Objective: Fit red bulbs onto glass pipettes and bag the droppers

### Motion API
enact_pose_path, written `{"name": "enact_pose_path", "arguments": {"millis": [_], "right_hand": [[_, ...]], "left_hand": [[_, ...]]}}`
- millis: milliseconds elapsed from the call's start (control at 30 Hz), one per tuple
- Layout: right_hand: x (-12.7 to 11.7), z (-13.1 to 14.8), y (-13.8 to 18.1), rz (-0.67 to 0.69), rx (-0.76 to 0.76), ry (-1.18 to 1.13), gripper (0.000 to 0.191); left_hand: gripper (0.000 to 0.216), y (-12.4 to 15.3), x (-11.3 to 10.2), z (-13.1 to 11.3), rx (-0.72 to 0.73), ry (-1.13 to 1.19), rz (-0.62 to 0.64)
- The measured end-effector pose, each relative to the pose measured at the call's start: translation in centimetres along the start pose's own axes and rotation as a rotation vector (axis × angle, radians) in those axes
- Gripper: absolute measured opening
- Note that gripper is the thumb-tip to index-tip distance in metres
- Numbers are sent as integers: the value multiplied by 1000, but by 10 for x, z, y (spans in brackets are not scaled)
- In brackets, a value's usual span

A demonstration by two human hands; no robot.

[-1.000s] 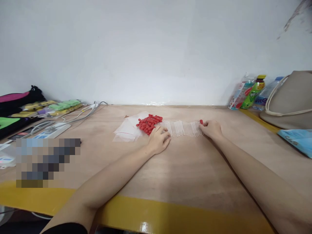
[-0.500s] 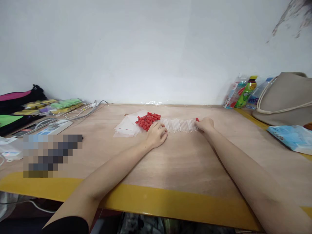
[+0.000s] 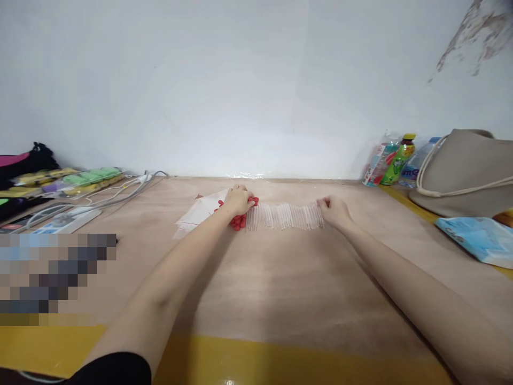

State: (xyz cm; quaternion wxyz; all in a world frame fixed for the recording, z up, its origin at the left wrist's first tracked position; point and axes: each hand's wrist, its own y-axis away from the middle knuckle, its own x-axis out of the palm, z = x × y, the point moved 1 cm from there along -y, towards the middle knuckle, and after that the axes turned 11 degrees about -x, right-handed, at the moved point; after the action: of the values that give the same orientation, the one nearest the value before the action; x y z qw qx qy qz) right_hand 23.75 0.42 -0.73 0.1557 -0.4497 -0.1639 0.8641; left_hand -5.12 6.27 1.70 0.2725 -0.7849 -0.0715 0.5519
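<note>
A row of thin clear tubes, which look like glass dropper tubes, lies side by side across the middle of the table. At its left end is a pile of small red rubber bulbs, partly covered by my left hand. The fingers of that hand are bent down onto the bulbs, with one red bulb at the fingertips. By the row's right end, my right hand has thumb and fingers pinched together; what is between them is hidden. White paper sheets or clear bags lie under and left of the pile.
Cables and a power strip lie at the left, beside packed yellow and green items. At the back right stand a green bottle and a grey bag. A blue packet lies on the right. The wall bounds the table behind.
My left hand has moved up and left from beside the red bulbs onto them. The red bulb seen at my right fingertips no longer shows. The view has shifted slightly.
</note>
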Motion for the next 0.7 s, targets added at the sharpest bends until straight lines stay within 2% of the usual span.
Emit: {"name": "enact_pose_path", "arguments": {"millis": [100, 167, 233, 400, 533, 633, 700], "right_hand": [[10, 15, 22, -9, -136, -74, 18], [17, 24, 37, -20, -342, -183, 17], [21, 30, 49, -39, -432, -238, 17], [20, 34, 60, -48, -593, -215, 27], [22, 35, 64, 10, -642, -265, 20], [24, 36, 67, 41, -628, -303, 16], [23, 37, 70, 74, -615, -311, 15]], "left_hand": [[18, -6, 4, -5, 20, -8, 50], [20, -5, 4, -10, 18, -2, 60], [19, -2, 0, -14, 11, 17, 47], [14, 26, -13, -29, -1, 110, -29], [31, 73, -14, -46, 69, 404, -17], [33, 101, -11, -57, 141, 466, 84], [28, 108, -10, -61, 159, 486, 115]]}}
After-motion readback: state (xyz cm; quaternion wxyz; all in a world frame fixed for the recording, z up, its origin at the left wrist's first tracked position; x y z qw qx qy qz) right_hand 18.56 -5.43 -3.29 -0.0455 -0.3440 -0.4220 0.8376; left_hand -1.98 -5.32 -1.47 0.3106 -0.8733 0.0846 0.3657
